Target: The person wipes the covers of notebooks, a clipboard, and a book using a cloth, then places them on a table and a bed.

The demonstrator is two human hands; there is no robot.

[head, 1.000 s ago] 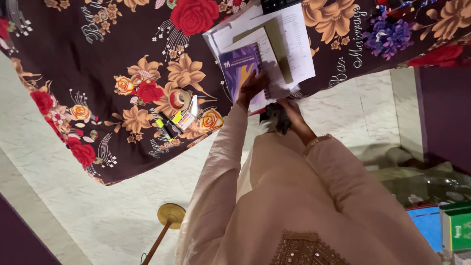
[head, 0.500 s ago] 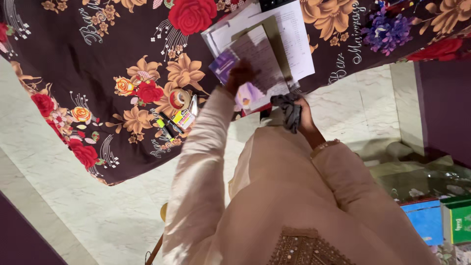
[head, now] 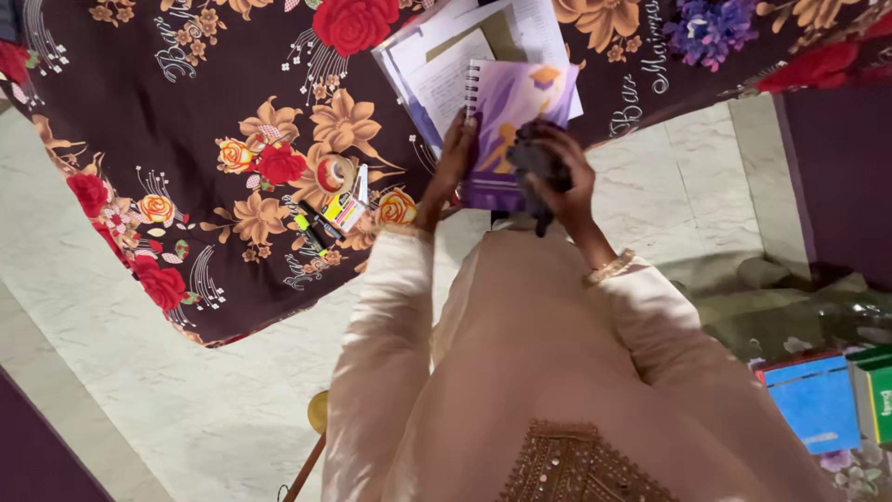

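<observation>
Since half a second ago the purple spiral notebook (head: 514, 125) is closed and cover-up, lifted toward the person off the paper stack; before, its pages were open and the left hand was on top of it. Left hand (head: 451, 167) now grips the notebook's left edge, near the spiral binding, fingers curled onto the cover. Right hand (head: 560, 177) has come up from the edge of the bed and sits on the notebook's lower right part, closed around a dark grey cloth (head: 534, 167) bunched in the fingers; cloth touches the cover. Both hands occupied, neither spread wide. Notebook is tilted, top end overlapping the stack of loose papers (head: 437, 65), which lies on the bed covered by a dark brown floral sheet (head: 186, 112). Left of the left hand, on the sheet: roll of clear tape (head: 333, 174), just beside it a small bunch of highlighters and pens (head: 330, 218), some in a clear packet. All well clear of the hands. Cream sleeves and tunic fill the lower frame, with an embroidered panel at the bottom. Pale marble floor (head: 139, 390) under the bed edge. Blue box (head: 818, 400) and green box (head: 878, 395) at far right, near a glass surface. Round brass base with a wooden pole (head: 316, 437) on the floor lower left, partly hidden by the sleeve.
</observation>
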